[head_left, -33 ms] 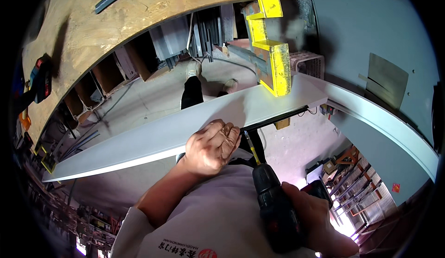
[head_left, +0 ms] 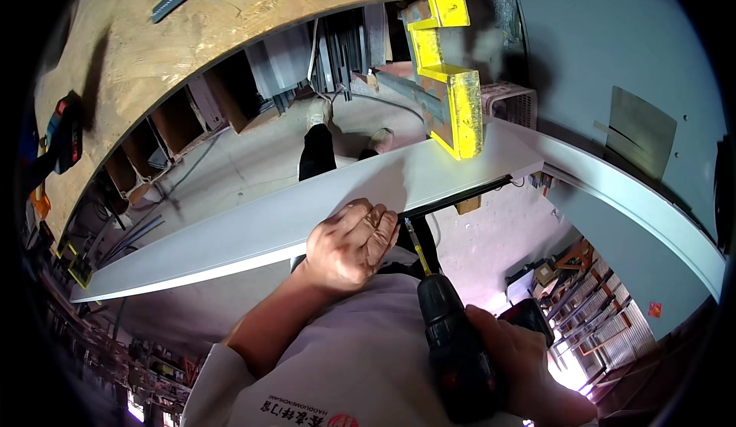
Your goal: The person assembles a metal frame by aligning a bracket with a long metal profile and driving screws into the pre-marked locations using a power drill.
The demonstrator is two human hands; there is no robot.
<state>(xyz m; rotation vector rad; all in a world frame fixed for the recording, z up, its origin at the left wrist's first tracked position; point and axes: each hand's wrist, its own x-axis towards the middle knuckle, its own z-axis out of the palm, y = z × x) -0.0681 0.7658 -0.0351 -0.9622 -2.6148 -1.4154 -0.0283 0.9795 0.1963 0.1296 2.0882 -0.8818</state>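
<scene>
A white panel [head_left: 222, 235] is stretching across; dark lettering [head_left: 297, 412] and a red emblem [head_left: 343, 421] are marking the shirt [head_left: 345, 350]; the left hand [head_left: 353, 244] is resting tightly curled at the panel's near edge, any contents hidden; a drill [head_left: 452, 343], bit [head_left: 418, 247] pointing toward a dark strip [head_left: 452, 198], is filling the grasp of the right hand [head_left: 523, 362]

Black fisheye rim, edges bent; glare lower right; shadow across white panel [head_left: 295, 210].
</scene>
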